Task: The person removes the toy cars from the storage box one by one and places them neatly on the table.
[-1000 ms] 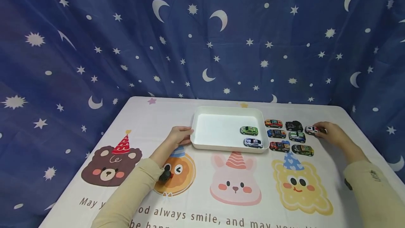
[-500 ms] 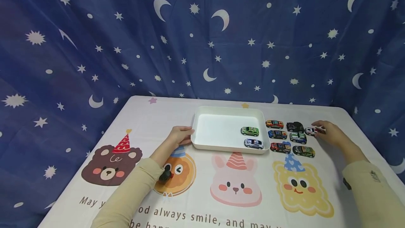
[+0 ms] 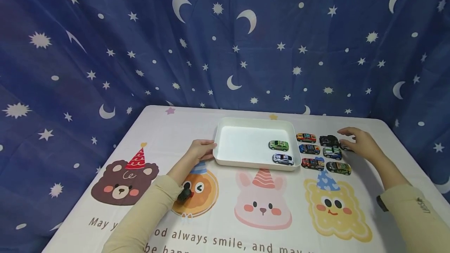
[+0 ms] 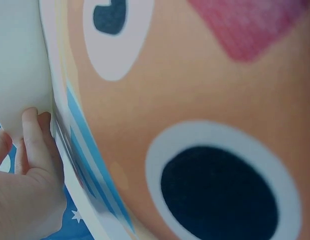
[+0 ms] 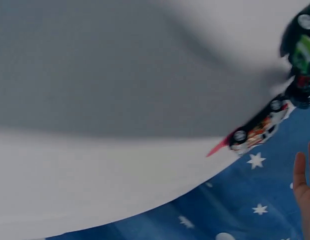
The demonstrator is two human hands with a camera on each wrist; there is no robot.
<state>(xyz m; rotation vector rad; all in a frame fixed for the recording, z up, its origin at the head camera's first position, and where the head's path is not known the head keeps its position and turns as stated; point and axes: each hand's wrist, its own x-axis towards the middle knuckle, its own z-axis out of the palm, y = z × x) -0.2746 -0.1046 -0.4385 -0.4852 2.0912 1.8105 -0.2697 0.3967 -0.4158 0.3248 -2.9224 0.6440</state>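
Note:
My left hand (image 3: 200,150) grips the left end of a white tray (image 3: 242,141). In the left wrist view, its fingers bend at the edge of that tray (image 4: 22,65). Two toy cars lie inside at the right: a green toy car (image 3: 278,145) and a white-and-blue toy car (image 3: 283,159). My right hand (image 3: 363,144) hovers with spread fingers over a white-and-red toy car, which it mostly hides in the head view. The right wrist view shows this toy car (image 5: 260,129) on the table, apart from the fingers (image 5: 299,172).
Several toy cars stand in rows right of the tray, among them a red-and-yellow car (image 3: 306,138), a black car (image 3: 329,141), a white-green car (image 3: 332,152) and a camouflage car (image 3: 339,168). A blue star-patterned curtain (image 3: 197,65) hangs behind the table (image 3: 168,132).
My right hand has let go of the white-and-red toy car and lifted slightly off it, its fingers spreading. The left hand has stayed on the tray.

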